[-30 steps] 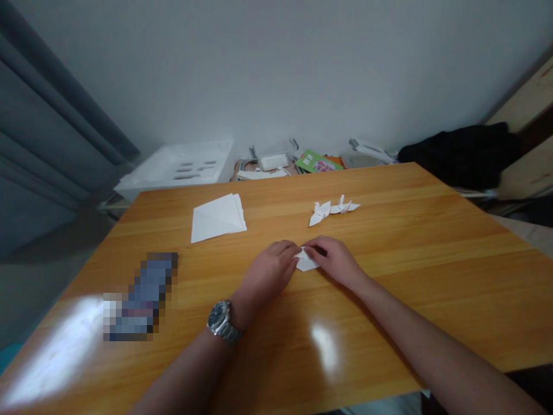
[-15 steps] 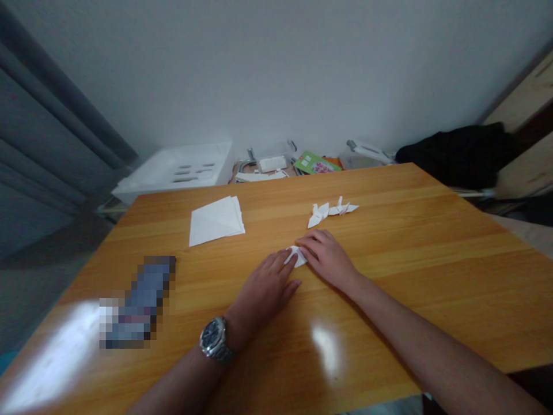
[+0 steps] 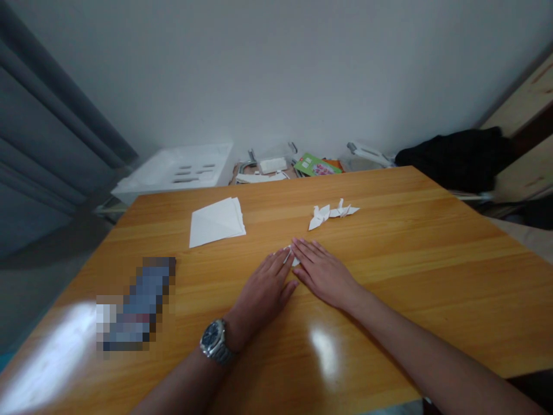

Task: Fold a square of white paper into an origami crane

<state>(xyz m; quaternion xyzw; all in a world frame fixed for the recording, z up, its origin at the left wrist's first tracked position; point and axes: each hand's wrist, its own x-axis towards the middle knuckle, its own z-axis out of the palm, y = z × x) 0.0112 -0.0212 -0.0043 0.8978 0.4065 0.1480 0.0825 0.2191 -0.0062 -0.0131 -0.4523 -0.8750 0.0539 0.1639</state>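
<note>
My left hand (image 3: 263, 288) and my right hand (image 3: 322, 270) lie flat side by side on the wooden table (image 3: 410, 253), fingers stretched out. Both press on a small folded white paper (image 3: 292, 258), of which only a sliver shows between the fingertips. My left wrist wears a metal watch (image 3: 213, 341). Two finished white paper figures (image 3: 330, 213) lie just beyond my right hand. A stack of white paper sheets (image 3: 216, 221) rests further left.
A blurred-out flat object (image 3: 136, 305) lies at the table's left. Behind the far edge are a white plastic tray (image 3: 177, 170), a green booklet (image 3: 317, 165), small clutter and a black cloth (image 3: 458, 155). A grey curtain (image 3: 43, 144) hangs at left.
Both hands went from pinching the small paper to lying flat over it. The paper is now nearly covered. The hands shifted slightly left.
</note>
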